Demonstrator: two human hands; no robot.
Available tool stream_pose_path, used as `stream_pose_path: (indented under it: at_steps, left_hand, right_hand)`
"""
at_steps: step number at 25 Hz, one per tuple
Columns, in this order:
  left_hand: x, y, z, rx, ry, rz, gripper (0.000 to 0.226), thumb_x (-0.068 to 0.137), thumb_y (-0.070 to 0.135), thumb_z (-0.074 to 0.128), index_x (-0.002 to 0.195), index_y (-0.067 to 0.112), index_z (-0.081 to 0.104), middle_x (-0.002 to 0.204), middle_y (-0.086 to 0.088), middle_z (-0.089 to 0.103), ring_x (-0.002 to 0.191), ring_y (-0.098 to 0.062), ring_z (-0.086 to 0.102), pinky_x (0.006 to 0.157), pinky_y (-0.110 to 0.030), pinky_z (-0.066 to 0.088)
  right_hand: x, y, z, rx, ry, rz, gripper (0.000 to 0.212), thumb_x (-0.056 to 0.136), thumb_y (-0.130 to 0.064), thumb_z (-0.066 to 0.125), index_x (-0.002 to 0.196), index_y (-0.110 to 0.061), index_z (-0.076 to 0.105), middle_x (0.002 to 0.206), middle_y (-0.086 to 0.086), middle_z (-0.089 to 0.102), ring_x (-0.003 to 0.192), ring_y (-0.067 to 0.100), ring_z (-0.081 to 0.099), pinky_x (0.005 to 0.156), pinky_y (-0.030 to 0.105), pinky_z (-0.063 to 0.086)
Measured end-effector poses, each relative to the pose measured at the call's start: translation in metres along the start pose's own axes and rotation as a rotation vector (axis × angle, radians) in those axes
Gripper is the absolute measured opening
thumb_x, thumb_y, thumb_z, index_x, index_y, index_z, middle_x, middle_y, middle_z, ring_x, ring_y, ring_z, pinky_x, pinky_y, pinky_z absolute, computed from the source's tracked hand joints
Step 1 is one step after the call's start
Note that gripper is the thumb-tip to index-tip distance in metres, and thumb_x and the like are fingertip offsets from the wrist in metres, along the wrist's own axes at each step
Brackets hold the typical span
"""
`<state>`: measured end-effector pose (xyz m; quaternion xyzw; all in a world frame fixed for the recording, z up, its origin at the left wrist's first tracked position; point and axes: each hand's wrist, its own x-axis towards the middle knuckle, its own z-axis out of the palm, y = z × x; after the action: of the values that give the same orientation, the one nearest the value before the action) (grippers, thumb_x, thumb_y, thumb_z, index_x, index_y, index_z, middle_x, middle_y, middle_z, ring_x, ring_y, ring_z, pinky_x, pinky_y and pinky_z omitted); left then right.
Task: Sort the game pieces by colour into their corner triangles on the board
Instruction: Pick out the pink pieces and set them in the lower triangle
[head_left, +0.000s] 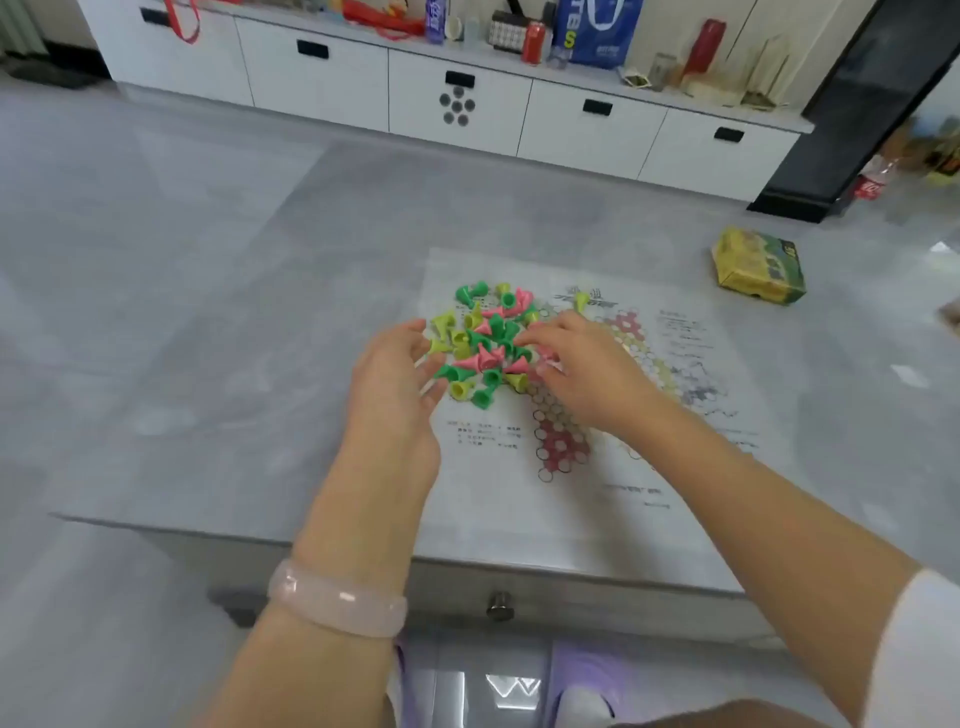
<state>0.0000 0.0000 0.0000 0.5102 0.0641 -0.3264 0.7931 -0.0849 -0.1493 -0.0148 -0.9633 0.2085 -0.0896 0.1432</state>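
Note:
A heap of green, pink and yellow cone-shaped game pieces (485, 340) lies on the left part of a paper star board (613, 415) spread on the grey table. My left hand (397, 379) hovers at the heap's left edge, fingers spread and relaxed, holding nothing. My right hand (582, 364) rests on the heap's right side with fingers curled over some pieces; whether it grips one is hidden. A single yellow piece (582, 300) stands apart above my right hand. The board's red corner triangle (561, 447) shows near me.
A yellow-green cardboard box (761, 267) lies on the table at the far right. The table's front edge (467, 566) runs close to me, with a drawer knob below. White cabinets with bottles and bags stand behind.

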Motion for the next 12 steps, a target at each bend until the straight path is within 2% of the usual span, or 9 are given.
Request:
stream_pose_path:
  at_steps: [2,5,8,12]
  left_hand:
    - [0.007,0.004,-0.004,-0.067,-0.063,-0.066,0.016,0.091,0.014,0.043,0.094,0.014,0.058,0.097,-0.003,0.057,0.085,-0.013,0.059,0.071,-0.023,0.046]
    - [0.014,0.013,-0.005,0.047,-0.022,0.071,0.021,0.09,0.011,0.039,0.085,0.019,0.058,0.094,0.0,0.059,0.083,-0.012,0.06,0.068,-0.021,0.045]
    - [0.011,0.018,0.001,0.106,-0.034,0.147,0.024,0.089,0.009,0.038,0.084,0.019,0.059,0.092,0.002,0.059,0.082,-0.012,0.059,0.067,-0.021,0.044]
    - [0.008,0.015,0.004,0.073,-0.098,0.036,0.022,0.09,0.01,0.038,0.086,0.016,0.059,0.09,-0.001,0.06,0.079,-0.012,0.06,0.056,-0.018,0.05]
  right_hand:
    - [0.016,0.002,-0.001,-0.094,-0.156,-0.065,0.044,0.091,-0.01,0.048,0.132,-0.026,0.045,0.126,0.0,0.046,0.104,0.013,0.047,0.089,0.025,0.041]
    - [0.032,0.003,0.002,-0.18,-0.243,-0.133,0.05,0.091,-0.011,0.047,0.137,-0.028,0.038,0.121,0.001,0.045,0.092,0.011,0.046,0.079,0.024,0.043]
    - [0.036,-0.002,0.01,-0.232,-0.181,-0.196,0.045,0.091,-0.012,0.047,0.134,-0.023,0.042,0.121,0.004,0.047,0.091,0.015,0.049,0.072,0.024,0.039]
    - [0.032,-0.004,0.02,-0.208,-0.075,-0.188,0.034,0.09,-0.011,0.049,0.124,-0.017,0.051,0.12,0.005,0.05,0.097,0.022,0.053,0.073,0.025,0.037]
